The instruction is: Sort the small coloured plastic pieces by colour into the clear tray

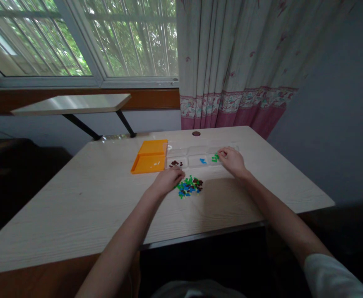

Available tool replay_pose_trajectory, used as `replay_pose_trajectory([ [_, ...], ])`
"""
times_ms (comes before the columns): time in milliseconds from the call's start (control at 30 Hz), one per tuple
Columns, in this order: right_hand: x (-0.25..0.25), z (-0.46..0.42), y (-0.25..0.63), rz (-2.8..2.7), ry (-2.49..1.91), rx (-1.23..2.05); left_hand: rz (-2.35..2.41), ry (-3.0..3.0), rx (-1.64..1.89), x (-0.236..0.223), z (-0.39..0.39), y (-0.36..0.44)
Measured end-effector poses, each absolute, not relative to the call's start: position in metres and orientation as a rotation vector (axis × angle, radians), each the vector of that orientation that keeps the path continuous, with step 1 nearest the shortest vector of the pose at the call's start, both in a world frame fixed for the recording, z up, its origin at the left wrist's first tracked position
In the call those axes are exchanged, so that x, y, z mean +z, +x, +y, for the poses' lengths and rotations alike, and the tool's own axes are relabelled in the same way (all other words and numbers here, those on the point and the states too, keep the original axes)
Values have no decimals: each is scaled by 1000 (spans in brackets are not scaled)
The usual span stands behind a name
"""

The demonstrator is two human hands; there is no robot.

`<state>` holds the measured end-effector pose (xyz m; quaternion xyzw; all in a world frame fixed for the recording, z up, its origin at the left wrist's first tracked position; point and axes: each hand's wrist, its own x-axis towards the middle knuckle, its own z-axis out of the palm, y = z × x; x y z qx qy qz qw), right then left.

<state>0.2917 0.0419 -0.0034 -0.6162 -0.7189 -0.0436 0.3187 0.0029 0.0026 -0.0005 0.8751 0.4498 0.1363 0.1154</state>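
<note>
A mixed pile of small plastic pieces (190, 187), in green, blue, dark red and yellow, lies on the table. My left hand (169, 179) rests at the pile's left edge with its fingers curled closed; what they hold, if anything, is hidden. Beyond the pile stands a clear compartment tray (188, 162). Its front row has dark red pieces (175, 164) on the left, blue pieces (203, 161) in the middle and green pieces (215, 158) on the right. Above the right end, beside the green pieces, my right hand (232, 161) has its fingertips pinched together; anything between them is too small to name.
Left of the tray is an orange case (150, 156) with a few pale pieces in its front part. A raised shelf (75, 103) on black legs stands at the table's (106, 194) back left. A round hole (196, 133) sits near the back edge, before a curtain (231, 74).
</note>
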Motion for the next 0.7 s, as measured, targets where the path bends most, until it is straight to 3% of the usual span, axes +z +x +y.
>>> replay_pose_trajectory([
  [233, -2, 22, 259, -2026, -1319, -49, 1295, 1603, 953, -2, 2, 22],
  [367, -6, 4, 227, -2111, -1088, -81, 1111, 1272, 943, -3, -1, 31],
  [700, -11, -6, 216, -2227, -938, -189, 1003, 1225, 928, 1, -7, 40],
])
